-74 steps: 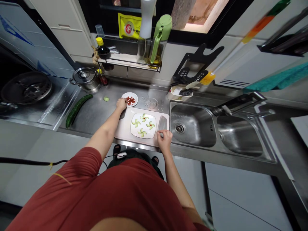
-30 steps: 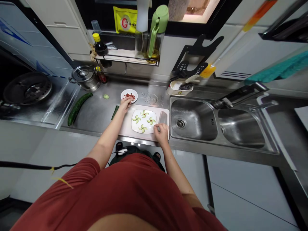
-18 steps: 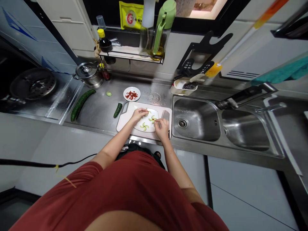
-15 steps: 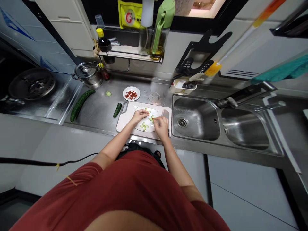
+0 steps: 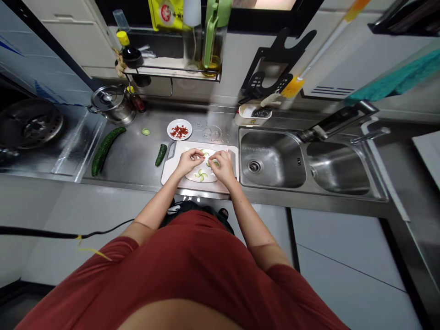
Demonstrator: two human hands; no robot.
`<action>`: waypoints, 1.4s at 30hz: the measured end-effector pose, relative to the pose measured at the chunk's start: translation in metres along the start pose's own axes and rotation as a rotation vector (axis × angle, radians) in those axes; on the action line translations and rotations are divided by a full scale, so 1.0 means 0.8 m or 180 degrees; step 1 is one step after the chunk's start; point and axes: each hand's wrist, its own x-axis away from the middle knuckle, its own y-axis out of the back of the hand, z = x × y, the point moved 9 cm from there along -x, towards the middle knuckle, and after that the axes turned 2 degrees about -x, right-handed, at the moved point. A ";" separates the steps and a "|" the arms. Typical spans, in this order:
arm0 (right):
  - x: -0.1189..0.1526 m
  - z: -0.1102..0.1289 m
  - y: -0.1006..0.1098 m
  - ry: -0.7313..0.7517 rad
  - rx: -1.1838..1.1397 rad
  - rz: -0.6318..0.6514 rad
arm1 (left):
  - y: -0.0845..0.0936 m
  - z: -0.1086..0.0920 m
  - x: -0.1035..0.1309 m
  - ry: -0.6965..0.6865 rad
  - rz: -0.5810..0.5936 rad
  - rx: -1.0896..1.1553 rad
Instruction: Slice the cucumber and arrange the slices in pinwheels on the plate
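A white plate (image 5: 192, 176) lies on the pale cutting board (image 5: 168, 173), with cucumber slices (image 5: 200, 175) fanned out on it like petals. Over the plate's left part is my left hand (image 5: 189, 161), its fingers pinched around a tiny red piece. My right hand (image 5: 222, 166) hovers over the plate's right part, thumb and fingers closed together; what they hold, if anything, is too small to make out. Behind the board stands a small white dish (image 5: 179, 130) of chopped red pieces (image 5: 179, 132). A short cucumber piece (image 5: 160, 155) rests left of the board.
A long cucumber (image 5: 106, 150) and a cucumber slice (image 5: 145, 131) lie on the steel counter. A lidded pot (image 5: 113, 105) stands at the back left, near a wok (image 5: 30, 123). To the right is a double sink (image 5: 275, 158). Above hangs a shelf (image 5: 172, 71) with bottles.
The whole view has shifted, moving the counter items left and slightly up in the picture. My right hand has moved back over the plate, closer to my left hand.
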 end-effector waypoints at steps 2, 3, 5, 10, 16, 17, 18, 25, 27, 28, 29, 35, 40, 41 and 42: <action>-0.004 0.003 0.000 0.0030 -0.0022 0.0042 | 0.001 -0.006 0.000 -0.0085 0.0027 -0.0096; -0.007 0.005 0.000 0.0036 -0.0023 0.0066 | 0.001 -0.008 0.000 -0.0110 0.0041 -0.0127; -0.011 0.008 -0.001 0.0047 -0.0012 0.0116 | 0.001 -0.010 0.001 -0.0136 0.0062 -0.0156; -0.017 0.015 -0.003 0.0112 0.0028 0.0164 | 0.002 -0.009 0.003 -0.0040 0.0025 -0.0156; -0.018 0.019 -0.006 0.0139 0.0041 0.0239 | 0.004 -0.004 0.003 0.0023 0.0017 -0.0165; -0.018 0.020 -0.007 0.0150 0.0030 0.0248 | 0.004 -0.004 0.004 0.0008 0.0023 -0.0167; -0.017 0.021 -0.007 0.0161 0.0022 0.0257 | 0.004 -0.005 0.004 -0.0012 0.0028 -0.0166; -0.014 0.020 -0.008 0.0126 0.0027 0.0236 | 0.004 -0.009 0.007 -0.0042 0.0109 -0.0133; -0.010 0.016 -0.007 0.0083 0.0022 0.0196 | 0.011 -0.005 0.009 0.0034 0.0051 -0.0235; -0.008 0.013 -0.008 0.0068 0.0020 0.0179 | 0.016 -0.003 0.010 0.0051 -0.0003 -0.0293; -0.005 0.011 -0.008 0.0054 0.0018 0.0164 | 0.021 0.000 0.011 0.0048 -0.0069 -0.0353; 0.023 -0.014 -0.032 -0.0128 0.0130 0.0161 | 0.032 0.031 0.026 0.0088 -0.0270 -0.1068; 0.052 -0.035 -0.072 -0.0316 0.0366 0.0387 | 0.015 0.059 0.040 0.0211 -0.0165 -0.1715; 0.056 -0.038 -0.078 -0.0329 0.0410 0.0426 | 0.011 0.063 0.042 0.0225 -0.0111 -0.1834; 0.060 -0.040 -0.084 -0.0337 0.0444 0.0468 | 0.006 0.066 0.043 0.0244 -0.0059 -0.1948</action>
